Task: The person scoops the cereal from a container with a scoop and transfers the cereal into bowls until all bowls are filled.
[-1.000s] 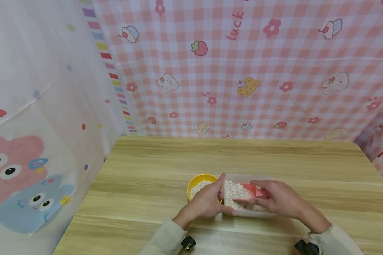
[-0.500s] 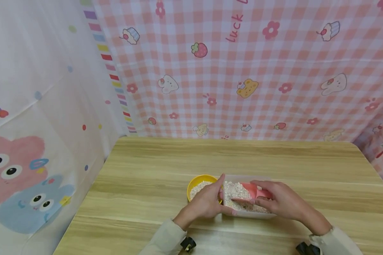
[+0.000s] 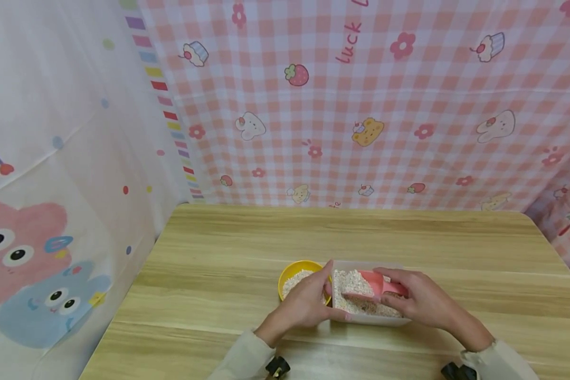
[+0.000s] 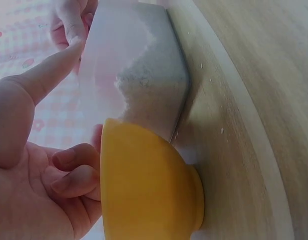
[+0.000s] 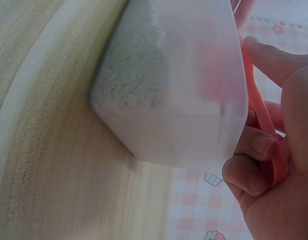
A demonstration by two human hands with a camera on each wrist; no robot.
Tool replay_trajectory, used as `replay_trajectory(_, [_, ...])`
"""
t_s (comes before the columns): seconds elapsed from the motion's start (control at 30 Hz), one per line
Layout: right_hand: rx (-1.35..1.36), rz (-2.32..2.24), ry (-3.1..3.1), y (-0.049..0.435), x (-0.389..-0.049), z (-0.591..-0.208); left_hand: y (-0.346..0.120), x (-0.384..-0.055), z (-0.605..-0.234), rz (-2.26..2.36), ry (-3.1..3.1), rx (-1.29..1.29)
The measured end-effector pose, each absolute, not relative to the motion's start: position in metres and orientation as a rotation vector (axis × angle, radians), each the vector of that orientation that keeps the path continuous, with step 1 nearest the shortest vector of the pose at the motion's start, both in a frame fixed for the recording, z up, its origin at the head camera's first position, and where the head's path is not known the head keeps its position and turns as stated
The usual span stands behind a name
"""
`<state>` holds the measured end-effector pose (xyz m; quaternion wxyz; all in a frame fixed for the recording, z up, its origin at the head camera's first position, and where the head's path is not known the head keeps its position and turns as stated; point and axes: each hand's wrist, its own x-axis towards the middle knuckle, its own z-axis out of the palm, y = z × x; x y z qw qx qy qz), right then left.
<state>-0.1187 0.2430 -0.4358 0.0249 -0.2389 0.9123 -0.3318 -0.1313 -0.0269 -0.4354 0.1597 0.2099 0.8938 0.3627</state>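
A translucent plastic container point(image 3: 377, 319) holds pale oat flakes point(image 3: 339, 303). My right hand point(image 3: 420, 295) grips the handle of a coral-pink scoop point(image 3: 372, 278), whose bowl carries a heap of flakes just above those in the container. In the right wrist view, fingers curl round the scoop's handle point(image 5: 265, 122) beside the container's rim. My left hand point(image 3: 304, 301) holds the container's left end, thumb at the near corner and forefinger at the far one. Its other fingers point(image 4: 76, 175) bend in behind a yellow bowl point(image 4: 143, 185), which also has flakes in it.
The yellow bowl stands against the container's left end, partly covered by my left hand. A few stray flakes point(image 4: 222, 131) lie on the wood-grain table point(image 3: 218, 295). Behind the table's far edge hangs a pink checked cloth point(image 3: 275, 158), with a white printed cloth point(image 3: 90, 174) at the left.
My right hand and the scoop have shifted slightly to the right, and the scoop's heaped flakes show more distinctly above the rest. The left hand keeps nearly the same place on the container.
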Motion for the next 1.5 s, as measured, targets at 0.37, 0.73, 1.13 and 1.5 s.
replay_trajectory(0.37, [-0.728,-1.055,2.839,0.243,-0.118,-0.436,-0.060,-0.134,-0.433,1.328,2.656,0.540])
replay_trajectory(0.73, [-0.684,-1.066,2.839,0.244,-0.118,-0.437,-0.086,-0.139,-0.433,1.403,2.712,0.367])
replay_trajectory(1.13, [-0.679,-1.068,2.842,0.244,-0.117,-0.439,-0.102,-0.143,-0.445,1.309,2.701,0.330])
replay_trajectory(1.5, [-0.674,-1.099,2.827,0.244,-0.116,-0.440,-0.108,-0.146,-0.459,1.218,2.478,0.454])
